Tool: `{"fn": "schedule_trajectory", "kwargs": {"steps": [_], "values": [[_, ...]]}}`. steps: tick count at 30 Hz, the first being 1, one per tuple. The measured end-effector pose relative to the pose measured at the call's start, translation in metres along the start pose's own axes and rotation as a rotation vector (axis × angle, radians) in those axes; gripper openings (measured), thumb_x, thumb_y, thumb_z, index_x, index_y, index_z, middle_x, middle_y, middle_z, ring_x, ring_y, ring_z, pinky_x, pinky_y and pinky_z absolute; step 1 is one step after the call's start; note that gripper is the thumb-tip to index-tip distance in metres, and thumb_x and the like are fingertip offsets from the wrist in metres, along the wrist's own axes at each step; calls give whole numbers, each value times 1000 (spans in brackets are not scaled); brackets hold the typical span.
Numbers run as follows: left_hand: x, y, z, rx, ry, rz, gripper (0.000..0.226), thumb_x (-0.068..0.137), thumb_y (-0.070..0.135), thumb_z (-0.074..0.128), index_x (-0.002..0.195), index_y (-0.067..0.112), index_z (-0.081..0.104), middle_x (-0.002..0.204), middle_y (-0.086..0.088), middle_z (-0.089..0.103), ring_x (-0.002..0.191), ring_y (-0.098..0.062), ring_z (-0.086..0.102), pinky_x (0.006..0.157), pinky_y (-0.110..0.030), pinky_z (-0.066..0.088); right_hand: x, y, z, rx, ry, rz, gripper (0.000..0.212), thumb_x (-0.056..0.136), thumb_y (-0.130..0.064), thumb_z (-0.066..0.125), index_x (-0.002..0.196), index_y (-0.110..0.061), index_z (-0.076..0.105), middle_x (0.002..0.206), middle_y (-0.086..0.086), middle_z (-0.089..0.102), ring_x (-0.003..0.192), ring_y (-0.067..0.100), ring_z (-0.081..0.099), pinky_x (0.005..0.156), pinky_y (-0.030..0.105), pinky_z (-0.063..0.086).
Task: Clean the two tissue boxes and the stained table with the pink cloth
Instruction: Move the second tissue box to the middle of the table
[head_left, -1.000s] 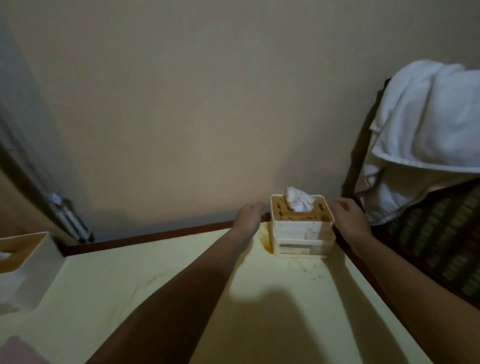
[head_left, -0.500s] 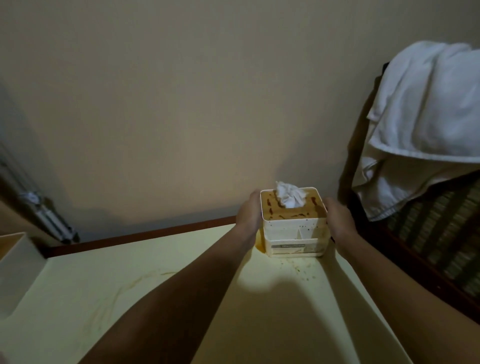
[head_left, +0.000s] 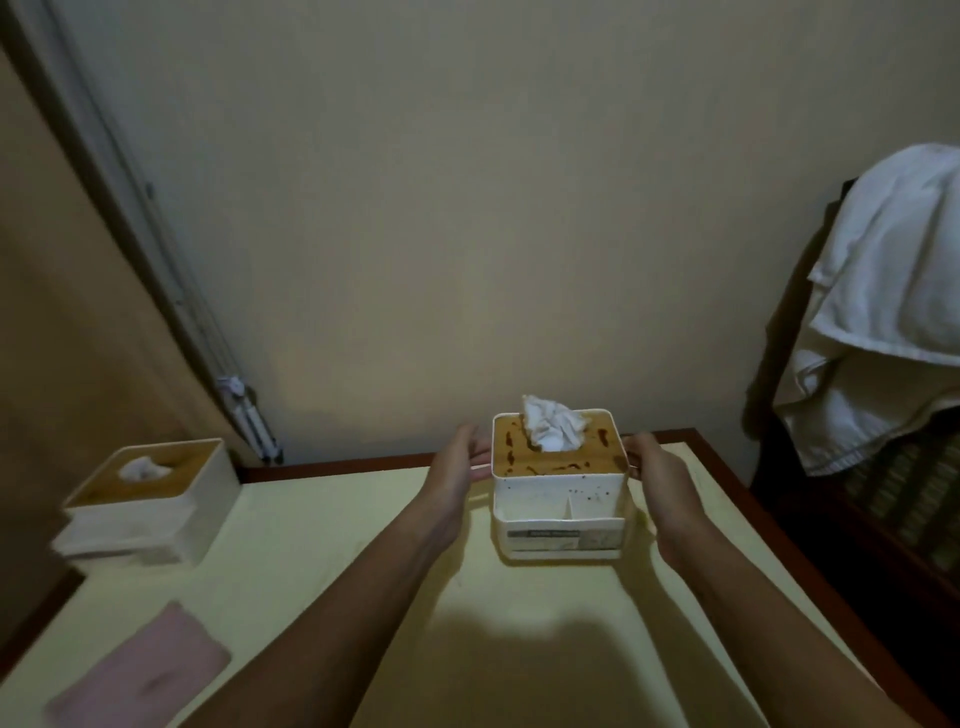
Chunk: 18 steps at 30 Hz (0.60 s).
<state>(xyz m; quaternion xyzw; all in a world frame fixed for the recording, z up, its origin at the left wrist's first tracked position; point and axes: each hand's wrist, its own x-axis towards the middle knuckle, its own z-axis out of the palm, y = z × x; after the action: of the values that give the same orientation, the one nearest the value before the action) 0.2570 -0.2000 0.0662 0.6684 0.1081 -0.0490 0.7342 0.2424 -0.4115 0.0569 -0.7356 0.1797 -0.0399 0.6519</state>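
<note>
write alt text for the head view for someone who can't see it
A left hand and right hand flank a brown-stained white tissue box at the far side of a pale yellow table. A second tissue box and a pink cloth lie to the left; white towels hang at right.

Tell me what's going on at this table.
A person has the stained box between both hands, at the far right of the table. The left hand lies flat against its left side, and the right hand is curled at its right side. The second box stands at the left edge. The pink cloth lies untouched at the front left. Brown stains still mark the lid.
</note>
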Motion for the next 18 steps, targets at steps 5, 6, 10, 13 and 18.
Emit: {"fn": "schedule_trajectory", "kwargs": {"steps": [5, 6, 10, 13, 18], "values": [[-37, 1, -82, -35, 70, 15, 44, 103, 38, 37, 93, 12, 71, 93, -3, 72, 83, -15, 64, 75, -30, 46, -50, -2, 59, 2, -118, 54, 37, 96, -34, 47, 97, -10, 75, 98, 5, 75, 84, 16, 65, 71, 30, 43], [-45, -1, -95, -35, 74, 9, 42, 102, 39, 39, 95, 13, 70, 95, -3, 71, 84, -16, 63, 76, -30, 46, -60, 1, 69, 7, -137, 65, 36, 96, -33, 47, 96, -11, 75, 98, 4, 75, 84, 15, 65, 69, 29, 41], [-65, -13, -137, -60, 111, -58, 39, 100, 43, 43, 106, 14, 68, 110, -6, 68, 96, -21, 64, 86, -35, 46, -90, 9, 99, -19, -157, 89, 35, 97, -33, 46, 101, -11, 74, 98, 4, 72, 90, 16, 64, 74, 35, 41], [-71, -21, -161, -96, 130, -69, 43, 100, 44, 43, 115, 11, 66, 117, -7, 68, 105, -24, 62, 97, -39, 45, -106, 11, 114, -44, -204, 75, 38, 102, -28, 41, 113, -4, 68, 85, 0, 62, 85, 11, 60, 70, 34, 39], [-78, -26, -185, -101, 121, -118, 45, 102, 45, 39, 130, 15, 57, 124, -4, 63, 109, -22, 59, 93, -37, 40, -125, 15, 128, -29, -261, 52, 33, 103, -23, 41, 106, -6, 69, 84, -8, 62, 80, 7, 55, 67, 24, 40]]}}
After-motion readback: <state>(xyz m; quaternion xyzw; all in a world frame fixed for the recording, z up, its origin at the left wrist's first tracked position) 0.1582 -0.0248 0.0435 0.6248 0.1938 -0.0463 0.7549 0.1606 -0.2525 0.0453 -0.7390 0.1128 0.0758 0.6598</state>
